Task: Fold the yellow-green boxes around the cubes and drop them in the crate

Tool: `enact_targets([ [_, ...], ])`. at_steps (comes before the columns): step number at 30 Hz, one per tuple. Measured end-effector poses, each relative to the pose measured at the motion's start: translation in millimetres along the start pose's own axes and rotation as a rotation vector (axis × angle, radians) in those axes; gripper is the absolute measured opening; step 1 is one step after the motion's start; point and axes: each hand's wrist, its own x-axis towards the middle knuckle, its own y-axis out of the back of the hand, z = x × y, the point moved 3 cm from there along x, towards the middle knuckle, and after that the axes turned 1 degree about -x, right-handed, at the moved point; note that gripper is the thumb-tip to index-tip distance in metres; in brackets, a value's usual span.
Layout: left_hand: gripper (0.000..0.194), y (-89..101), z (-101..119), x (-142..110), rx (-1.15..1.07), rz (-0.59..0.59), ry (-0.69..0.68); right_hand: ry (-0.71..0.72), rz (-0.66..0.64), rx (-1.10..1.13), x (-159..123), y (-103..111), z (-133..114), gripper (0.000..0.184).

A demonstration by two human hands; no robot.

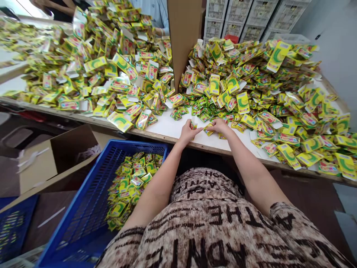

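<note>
My left hand is at the front edge of the white table, its fingers curled round a small yellow-green packet, mostly hidden, and its thumb pointing right. Beside it, my right hand pinches a small yellow box just above the tabletop. Right behind the hands lies a heap of small green packets. A large pile of yellow-green printed boxes, many with white flaps open, spreads to the right of them.
Another tall pile of boxes covers the left side, behind which a person's light-blue sleeve shows. An upright cardboard divider separates the piles. Below the table edge stand a blue crate part-filled with boxes and an open carton. White crates are stacked behind.
</note>
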Motion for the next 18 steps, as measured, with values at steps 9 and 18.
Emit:
enact_targets([
  [9,0.054,-18.7,9.5,-10.2,0.613,-0.042,-0.109,0.372,0.543,0.486,-58.3,27.4,-24.8,0.037],
  [18,0.049,-47.4,19.2,-24.4,0.829,0.026,-0.09,0.309,0.27,0.261,-70.7,9.0,-29.0,0.013],
])
